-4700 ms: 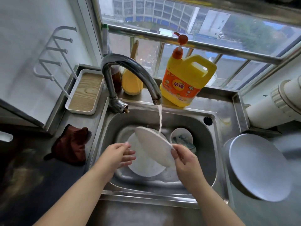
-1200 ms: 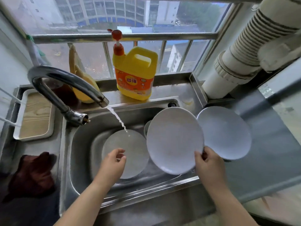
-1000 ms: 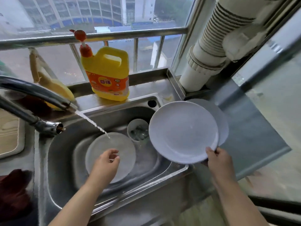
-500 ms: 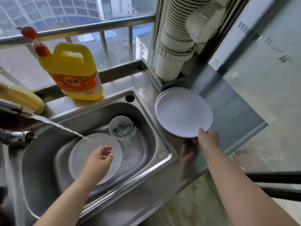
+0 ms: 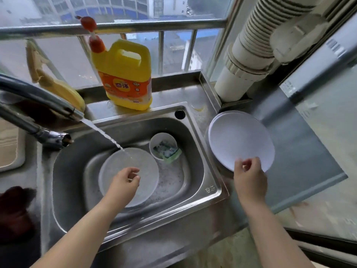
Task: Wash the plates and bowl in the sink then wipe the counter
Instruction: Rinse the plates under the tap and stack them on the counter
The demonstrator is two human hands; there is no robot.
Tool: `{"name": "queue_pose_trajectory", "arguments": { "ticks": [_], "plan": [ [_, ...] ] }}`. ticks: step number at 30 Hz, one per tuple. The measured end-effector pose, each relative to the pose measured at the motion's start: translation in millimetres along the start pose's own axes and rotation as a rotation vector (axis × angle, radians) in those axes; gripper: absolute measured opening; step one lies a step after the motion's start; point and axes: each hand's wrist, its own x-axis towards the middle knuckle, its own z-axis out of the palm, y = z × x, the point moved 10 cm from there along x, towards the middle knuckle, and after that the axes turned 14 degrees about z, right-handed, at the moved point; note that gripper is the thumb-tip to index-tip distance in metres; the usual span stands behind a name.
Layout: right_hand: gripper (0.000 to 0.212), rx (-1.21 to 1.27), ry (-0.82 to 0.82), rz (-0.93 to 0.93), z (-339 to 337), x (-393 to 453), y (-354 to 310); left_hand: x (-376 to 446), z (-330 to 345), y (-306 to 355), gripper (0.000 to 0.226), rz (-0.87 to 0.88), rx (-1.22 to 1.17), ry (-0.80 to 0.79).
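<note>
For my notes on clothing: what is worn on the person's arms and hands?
Nothing is worn. The left hand and right hand are bare, with no gloves, rings or watch visible. Both forearms are uncovered down to the picture's edge; no sleeve shows.

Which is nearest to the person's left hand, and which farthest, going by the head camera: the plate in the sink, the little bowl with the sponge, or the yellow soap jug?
From the left hand:
1. Plate in the sink: right under the hand.
2. Bowl: just beyond, toward the right of the basin, sponge inside.
3. Yellow soap jug: on the ledge behind the sink, by the window.
</note>
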Motion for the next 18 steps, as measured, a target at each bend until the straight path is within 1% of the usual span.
{"name": "queue_pose_trajectory", "arguments": {
  "ticks": [2, 4, 5, 7, 8, 10, 11, 13, 16, 18],
  "plan": [
    [0.019, 0.048, -0.273, -0.167, 46, -33, -39, -5, -12, -12, 0.017, -0.034, -0.011, 0.034],
    [0.016, -0.039, -0.564, -0.242, 104, -68, -64, -12, -27, -27, 0.019, -0.075, -0.037, 0.077],
    [0.014, -0.122, -0.686, -0.223, 137, -81, -63, -16, -34, -36, 0.021, -0.099, -0.060, 0.101],
    [0.015, -0.282, -0.865, -0.086, 205, -95, -43, -26, -49, -52, 0.022, -0.147, -0.088, 0.146],
    [0.020, -0.351, -0.905, -0.017, 234, -98, -30, -30, -57, -59, 0.022, -0.165, -0.093, 0.170],
    [0.034, -0.490, -0.916, 0.056, 283, -94, -4, -40, -72, -71, 0.024, -0.195, -0.114, 0.230],
    [0.037, -0.570, -0.915, 0.078, 301, -93, 8, -45, -78, -75, 0.024, -0.204, -0.129, 0.263],
    [0.028, -0.687, -0.943, 0.114, 324, -95, 27, -53, -88, -82, 0.020, -0.213, -0.156, 0.326],
    [0.022, -0.660, -0.930, 0.233, 355, -90, 54, -63, -96, -91, 0.018, -0.218, -0.192, 0.402],
    [0.030, -0.568, -0.890, 0.300, 363, -85, 59, -63, -94, -94, 0.019, -0.225, -0.217, 0.422]
  ]
}}
